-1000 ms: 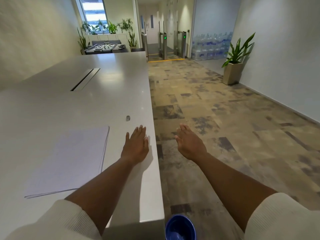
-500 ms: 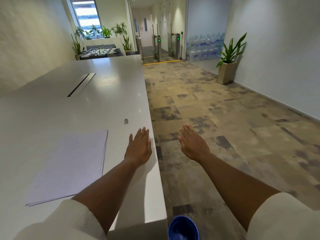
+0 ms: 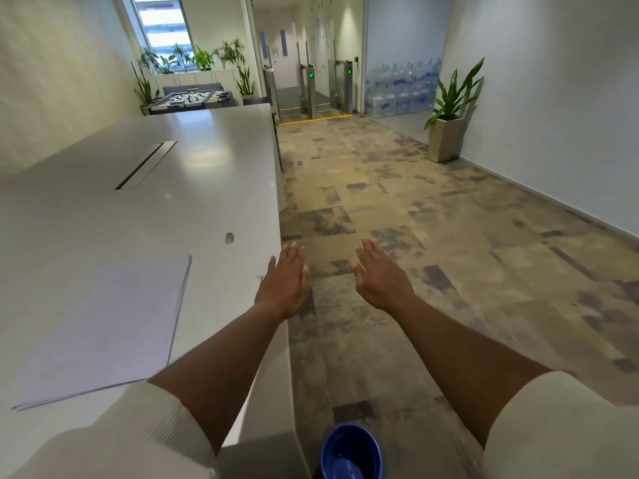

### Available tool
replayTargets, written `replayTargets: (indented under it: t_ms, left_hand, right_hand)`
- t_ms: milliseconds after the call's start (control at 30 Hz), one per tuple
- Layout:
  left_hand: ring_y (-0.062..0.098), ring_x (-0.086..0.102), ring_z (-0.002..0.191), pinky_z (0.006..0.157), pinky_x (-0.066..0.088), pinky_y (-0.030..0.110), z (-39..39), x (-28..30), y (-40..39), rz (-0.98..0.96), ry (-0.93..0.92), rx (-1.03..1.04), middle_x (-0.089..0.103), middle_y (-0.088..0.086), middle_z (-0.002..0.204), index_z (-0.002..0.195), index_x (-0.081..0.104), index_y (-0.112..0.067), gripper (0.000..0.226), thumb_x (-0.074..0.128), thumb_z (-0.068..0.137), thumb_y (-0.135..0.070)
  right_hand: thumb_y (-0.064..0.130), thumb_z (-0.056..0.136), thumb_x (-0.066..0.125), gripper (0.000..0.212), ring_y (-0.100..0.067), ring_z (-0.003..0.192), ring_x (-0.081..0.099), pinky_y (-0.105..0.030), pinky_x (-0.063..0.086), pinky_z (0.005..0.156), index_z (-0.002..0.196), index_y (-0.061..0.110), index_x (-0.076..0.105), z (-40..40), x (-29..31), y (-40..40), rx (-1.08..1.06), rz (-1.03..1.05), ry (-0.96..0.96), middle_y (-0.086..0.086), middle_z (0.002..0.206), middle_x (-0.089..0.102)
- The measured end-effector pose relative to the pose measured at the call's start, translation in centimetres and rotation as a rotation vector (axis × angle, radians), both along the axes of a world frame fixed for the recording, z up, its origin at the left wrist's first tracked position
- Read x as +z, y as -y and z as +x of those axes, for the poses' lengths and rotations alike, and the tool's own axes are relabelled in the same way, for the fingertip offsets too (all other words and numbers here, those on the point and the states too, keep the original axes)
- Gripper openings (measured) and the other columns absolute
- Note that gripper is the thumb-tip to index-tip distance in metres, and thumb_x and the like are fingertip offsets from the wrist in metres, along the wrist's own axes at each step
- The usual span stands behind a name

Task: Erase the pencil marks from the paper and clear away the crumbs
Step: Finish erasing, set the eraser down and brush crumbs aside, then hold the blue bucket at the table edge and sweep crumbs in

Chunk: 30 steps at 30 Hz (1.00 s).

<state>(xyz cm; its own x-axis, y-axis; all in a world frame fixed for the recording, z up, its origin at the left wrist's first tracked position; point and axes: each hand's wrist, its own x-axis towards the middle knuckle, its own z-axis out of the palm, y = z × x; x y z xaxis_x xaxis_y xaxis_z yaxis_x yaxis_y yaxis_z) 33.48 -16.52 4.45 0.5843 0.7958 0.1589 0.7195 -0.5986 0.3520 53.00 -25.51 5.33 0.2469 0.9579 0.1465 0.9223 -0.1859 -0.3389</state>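
Head view. Long white table [image 3: 103, 209], left half of frame. Paper [image 3: 103, 326], a thin stack lying flat at lower left; pencil marks on it too faint to make out. Small grey eraser [image 3: 229, 237], centre frame, well beyond the paper's far corner. A few dark crumbs [image 3: 260, 278] at the table's right edge, just beside the left hand [image 3: 285, 283]. That hand: fingers straight and together, palm down, at the table edge, holding nothing. Right hand [image 3: 378, 274]: centre frame, off the table over the patterned carpet [image 3: 449, 271], fingers straight, holding nothing. Blue bin [image 3: 351, 451], bottom centre, on the floor. Potted plant [image 3: 447, 112], upper right, against the wall.
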Motion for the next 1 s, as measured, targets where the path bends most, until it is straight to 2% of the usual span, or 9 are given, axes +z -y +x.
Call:
replayTargets:
  t_ms: [67,167,267,467,633,833,900,1000]
  left_hand:
    - [0.017,-0.005,0.158,0.124,-0.005,0.031,1.6,-0.3,0.8,-0.002,0.009,0.016,0.005,0.003,0.172,0.164,0.014,-0.015,0.054,0.021,0.113,-0.03]
    - [0.018,-0.001,0.159,0.127,0.001,0.035,3.4,-1.0,2.3,-0.027,0.001,0.054,0.009,0.004,0.172,0.164,0.017,-0.014,0.054,0.022,0.113,-0.029]
    - [0.019,0.005,0.159,0.127,0.005,0.036,5.7,-1.7,3.8,-0.085,0.052,0.126,0.013,0.006,0.171,0.163,0.02,-0.011,0.054,0.024,0.112,-0.027]
    - [0.018,0.012,0.158,0.125,0.02,0.037,9.2,-5.0,7.3,-0.185,0.089,0.207,0.015,0.004,0.171,0.163,0.023,-0.012,0.053,0.028,0.112,-0.027]
    - [0.02,0.018,0.157,0.122,0.023,0.036,10.3,-10.5,9.2,-0.29,0.077,0.256,0.015,0.005,0.171,0.162,0.024,-0.011,0.053,0.028,0.112,-0.028]
    - [0.024,0.023,0.155,0.124,0.022,0.037,10.6,-19.5,10.5,-0.449,0.128,0.356,0.024,0.01,0.168,0.162,0.024,-0.009,0.054,0.027,0.113,-0.03]
    - [0.026,0.029,0.153,0.122,0.024,0.037,10.9,-23.6,10.7,-0.505,0.161,0.403,0.031,0.012,0.165,0.161,0.027,-0.01,0.052,0.028,0.113,-0.029]
    - [0.028,0.036,0.149,0.12,0.028,0.04,10.7,-29.0,10.5,-0.646,0.304,0.525,0.039,0.012,0.161,0.158,0.036,-0.01,0.048,0.031,0.113,-0.025]
  right_hand:
    - [0.033,0.106,0.027,0.054,-0.016,0.152,-0.001,-0.038,0.013,0.122,0.155,0.01,0.021,1.3,-0.3,0.3,0.017,-0.005,0.005,-0.005,0.165,0.005]
    - [0.036,0.106,0.029,0.056,-0.018,0.152,0.0,-0.041,0.015,0.123,0.154,0.01,0.021,2.9,-0.9,0.9,0.047,-0.037,0.02,-0.007,0.165,0.006]
    - [0.039,0.105,0.031,0.056,-0.02,0.152,0.003,-0.044,0.02,0.12,0.154,0.014,0.021,4.7,-2.0,1.7,0.055,-0.13,-0.056,-0.005,0.165,0.003]
    - [0.042,0.103,0.034,0.055,-0.029,0.144,0.029,-0.043,0.032,0.111,0.15,0.013,0.029,7.2,-5.8,3.4,0.058,-0.24,-0.119,-0.008,0.163,0.014]
    - [0.042,0.103,0.035,0.057,-0.03,0.144,0.031,-0.042,0.033,0.111,0.151,0.012,0.029,8.0,-11.0,4.5,0.055,-0.279,-0.195,-0.01,0.162,0.019]
    - [0.045,0.101,0.04,0.06,-0.029,0.141,0.037,-0.039,0.033,0.112,0.15,0.01,0.033,8.3,-20.2,5.6,-0.119,-0.329,-0.477,-0.012,0.154,0.038]
    - [0.042,0.101,0.042,0.06,-0.031,0.139,0.04,-0.038,0.035,0.11,0.15,0.008,0.034,8.5,-24.4,5.8,-0.169,-0.341,-0.556,-0.015,0.151,0.042]
    - [0.039,0.103,0.041,0.059,-0.033,0.136,0.043,-0.036,0.038,0.107,0.15,0.006,0.034,8.7,-29.4,6.3,-0.232,-0.371,-0.622,-0.019,0.148,0.044]
